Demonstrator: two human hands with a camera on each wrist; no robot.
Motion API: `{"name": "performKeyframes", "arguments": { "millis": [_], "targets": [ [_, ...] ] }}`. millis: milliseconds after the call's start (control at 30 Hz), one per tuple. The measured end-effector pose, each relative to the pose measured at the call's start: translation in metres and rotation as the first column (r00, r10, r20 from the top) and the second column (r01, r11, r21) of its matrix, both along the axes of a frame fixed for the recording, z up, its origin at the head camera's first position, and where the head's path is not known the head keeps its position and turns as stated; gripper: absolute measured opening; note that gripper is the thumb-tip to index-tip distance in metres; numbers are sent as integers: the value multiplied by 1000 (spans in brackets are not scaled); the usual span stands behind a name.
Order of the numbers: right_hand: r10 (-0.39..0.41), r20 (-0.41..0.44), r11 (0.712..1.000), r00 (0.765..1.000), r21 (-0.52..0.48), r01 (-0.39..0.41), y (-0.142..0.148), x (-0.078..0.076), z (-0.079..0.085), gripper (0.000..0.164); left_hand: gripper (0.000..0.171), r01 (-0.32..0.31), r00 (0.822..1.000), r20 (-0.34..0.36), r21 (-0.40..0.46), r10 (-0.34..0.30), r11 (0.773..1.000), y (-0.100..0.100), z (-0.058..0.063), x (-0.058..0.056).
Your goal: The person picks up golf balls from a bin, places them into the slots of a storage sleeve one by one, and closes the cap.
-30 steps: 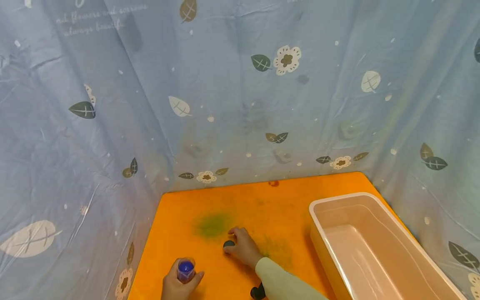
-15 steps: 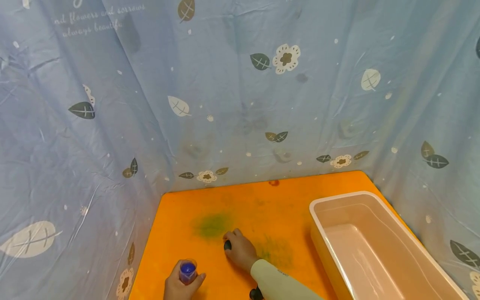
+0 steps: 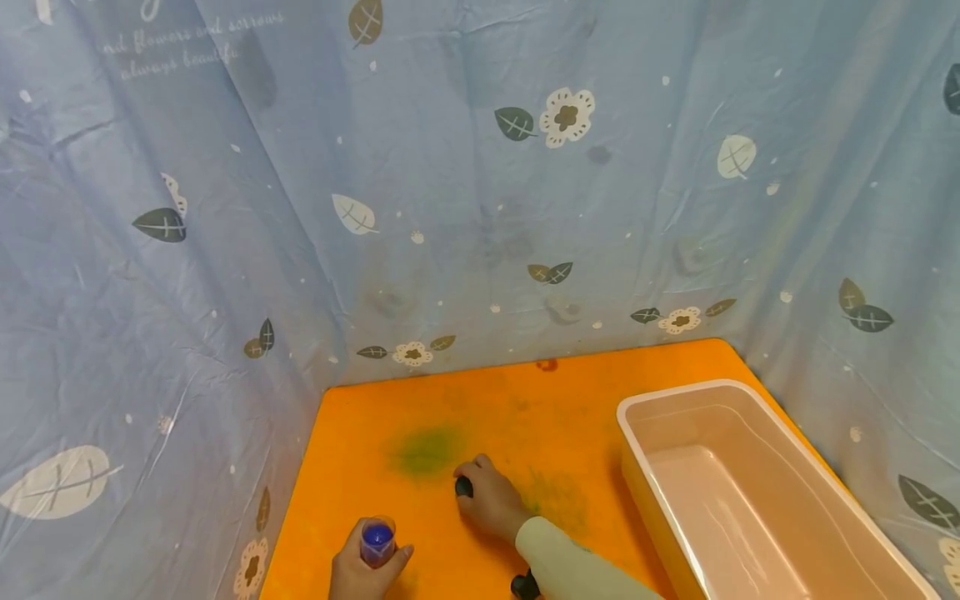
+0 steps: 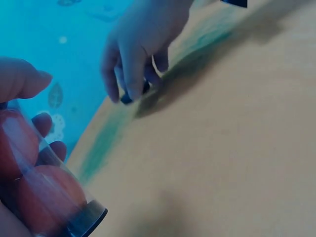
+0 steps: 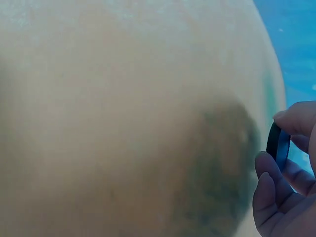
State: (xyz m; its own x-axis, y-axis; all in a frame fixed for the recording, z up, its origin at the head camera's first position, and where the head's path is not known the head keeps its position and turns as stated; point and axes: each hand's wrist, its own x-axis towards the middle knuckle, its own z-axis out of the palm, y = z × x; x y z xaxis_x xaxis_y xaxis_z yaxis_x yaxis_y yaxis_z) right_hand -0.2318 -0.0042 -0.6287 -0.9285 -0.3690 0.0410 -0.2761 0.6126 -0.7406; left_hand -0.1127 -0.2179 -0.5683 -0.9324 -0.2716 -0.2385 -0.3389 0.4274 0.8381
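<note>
My left hand (image 3: 358, 573) grips a clear cylindrical tube (image 3: 378, 552) near the front left of the orange table. A blue ball (image 3: 378, 534) shows at the tube's top in the head view. In the left wrist view, two balls (image 4: 52, 200) sit one behind the other inside it, looking reddish there, near its dark-rimmed end. To the right, my right hand (image 3: 492, 500) pinches a small black disc-shaped cap (image 5: 279, 145) between thumb and fingers. The cap is turned on edge, close over the table and apart from the tube.
A large beige plastic tub (image 3: 637, 454) stands on the right of the orange table (image 3: 525, 408). Green smudges (image 3: 426, 450) mark the tabletop. A blue patterned curtain (image 3: 450, 167) hangs around the back and sides. A black object (image 3: 525, 586) shows beside the right sleeve.
My right hand shifts slightly left, then back right, and the black cap turns from lying flatter to standing on edge. My left hand with the tube barely moves.
</note>
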Motion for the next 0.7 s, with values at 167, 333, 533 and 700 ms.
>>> {"name": "performKeyframes", "arguments": {
  "millis": [167,333,533,700],
  "targets": [
    [-38,-17,997,999,-72,37,21,6,24,31,65,29,998,-51,-5,-29,1000,2,-2,-1],
    [-84,-58,987,995,-145,75,44,20,48,34,68,27,999,-22,-5,-28,1000,7,0,0],
    [-149,-112,969,982,-214,123,71,44,66,37,61,51,995,-90,-31,-53,998,12,-1,-4],
    [-199,-159,953,967,-260,153,90,62,78,37,60,76,993,-93,-26,-78,997,15,-3,-10]
  ]
}}
